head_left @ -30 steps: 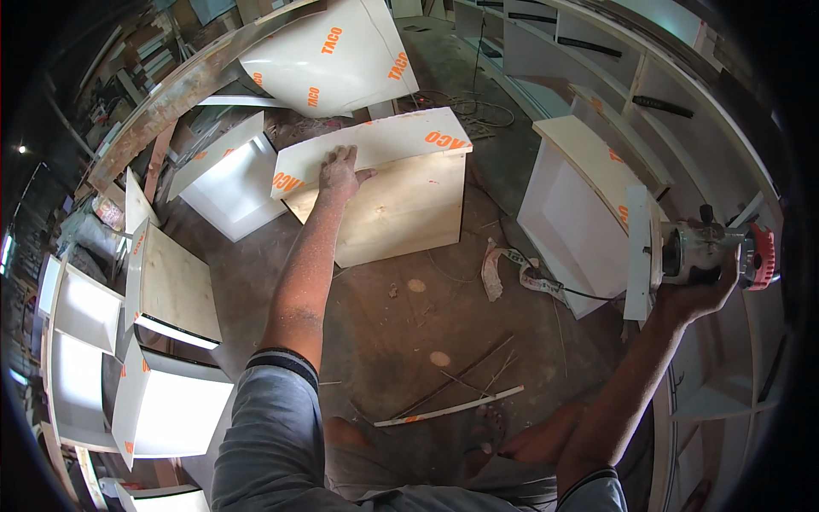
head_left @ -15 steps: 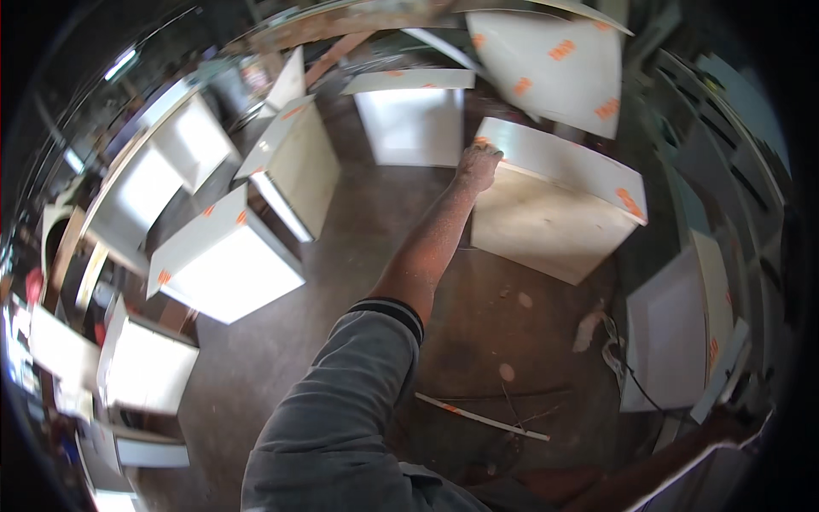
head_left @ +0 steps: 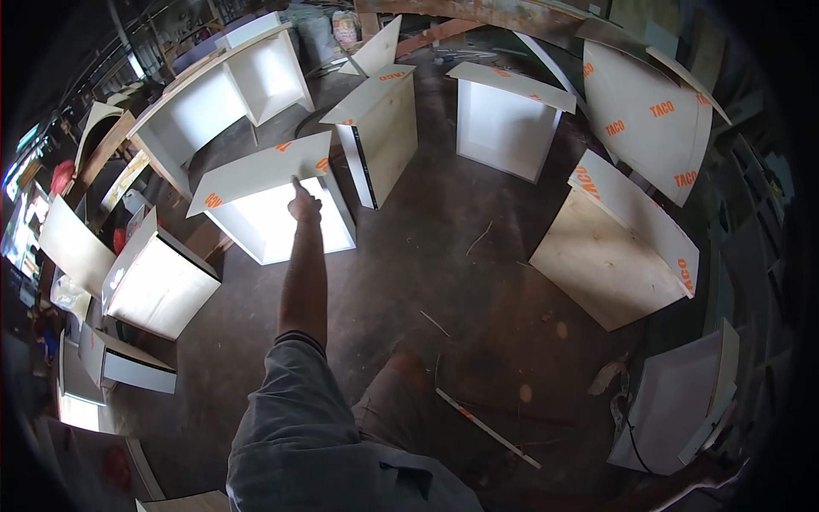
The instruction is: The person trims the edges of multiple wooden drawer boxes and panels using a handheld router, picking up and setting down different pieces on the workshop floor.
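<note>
My left hand [head_left: 305,206] reaches forward with its index finger stretched out and the other fingers curled, holding nothing. Its fingertip lies over the front edge of the pale top of a box-shaped cabinet [head_left: 281,226] with a bright white inside; I cannot tell whether it touches. Orange marks dot that top. Far down at the lower right rim, my right hand [head_left: 713,471] is dark and distorted, beside a thin bright edge, so its fingers cannot be made out. A similar box cabinet [head_left: 384,141] with a plywood side stands just right of the pointing hand.
Another white box [head_left: 508,128] stands farther back, and a plywood-faced box [head_left: 618,256] stands to the right. A long two-bay cabinet [head_left: 200,115] is at the far left. A thin strip [head_left: 486,427], a cable [head_left: 631,427] and scraps lie on the brown floor [head_left: 409,282].
My left hand has left the top corner of the plywood-faced box on the right and swung left to the white-lined cabinet. The view has turned left, so the boxes sit farther right.
</note>
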The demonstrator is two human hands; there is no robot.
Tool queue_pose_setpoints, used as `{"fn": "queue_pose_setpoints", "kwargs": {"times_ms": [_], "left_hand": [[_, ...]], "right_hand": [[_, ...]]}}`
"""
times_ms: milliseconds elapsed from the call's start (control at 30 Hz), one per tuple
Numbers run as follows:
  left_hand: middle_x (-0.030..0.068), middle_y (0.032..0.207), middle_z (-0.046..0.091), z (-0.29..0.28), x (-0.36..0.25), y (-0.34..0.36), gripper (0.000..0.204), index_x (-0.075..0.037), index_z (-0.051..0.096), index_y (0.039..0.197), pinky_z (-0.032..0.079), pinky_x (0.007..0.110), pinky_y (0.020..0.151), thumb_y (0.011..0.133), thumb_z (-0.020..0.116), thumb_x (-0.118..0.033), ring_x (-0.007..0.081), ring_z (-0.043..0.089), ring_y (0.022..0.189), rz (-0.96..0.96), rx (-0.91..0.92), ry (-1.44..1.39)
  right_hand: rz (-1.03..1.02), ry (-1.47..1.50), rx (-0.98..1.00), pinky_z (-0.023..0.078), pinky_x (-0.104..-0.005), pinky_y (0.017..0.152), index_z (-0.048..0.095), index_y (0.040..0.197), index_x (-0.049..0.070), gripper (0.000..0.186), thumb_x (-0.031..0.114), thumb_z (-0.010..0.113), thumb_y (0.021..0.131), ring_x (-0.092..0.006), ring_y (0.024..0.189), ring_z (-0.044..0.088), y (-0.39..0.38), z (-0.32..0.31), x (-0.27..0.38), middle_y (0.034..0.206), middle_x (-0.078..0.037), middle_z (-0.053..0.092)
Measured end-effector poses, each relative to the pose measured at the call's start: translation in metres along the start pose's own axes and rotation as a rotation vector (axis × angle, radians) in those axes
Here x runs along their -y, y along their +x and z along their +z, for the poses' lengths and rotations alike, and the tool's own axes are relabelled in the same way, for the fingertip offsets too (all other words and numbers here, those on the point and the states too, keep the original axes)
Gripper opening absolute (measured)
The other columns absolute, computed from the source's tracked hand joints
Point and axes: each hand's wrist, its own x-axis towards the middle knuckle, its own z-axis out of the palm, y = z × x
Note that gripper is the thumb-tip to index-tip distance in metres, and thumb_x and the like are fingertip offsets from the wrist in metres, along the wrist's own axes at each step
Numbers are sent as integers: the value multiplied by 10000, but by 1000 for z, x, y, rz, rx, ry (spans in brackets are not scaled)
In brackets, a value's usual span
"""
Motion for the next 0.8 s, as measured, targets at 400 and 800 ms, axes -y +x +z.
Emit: {"fn": "queue_pose_setpoints", "kwargs": {"times_ms": [400, 800], "left_hand": [[263, 1275, 555, 2, -12, 104, 394, 84, 441, 1332, 630, 552, 837, 993, 494, -111, 437, 645, 1076, -48, 415, -534], [271, 1261, 575, -54, 12, -129, 442, 99, 427, 1331, 537, 526, 1029, 935, 538, -63, 407, 611, 1175, -112, 861, -268]], "right_hand": [[-164, -296, 323, 484, -467, 1057, 552, 1336, -8, 473, 283, 489, 968, -341, 1207, 581, 28, -55, -103, 1307, -193, 591], [79, -58, 263, 522, -493, 1006, 565, 1337, -9, 483, 271, 520, 946, -375, 1145, 620, -16, -2, -72, 1288, -220, 602]]}}
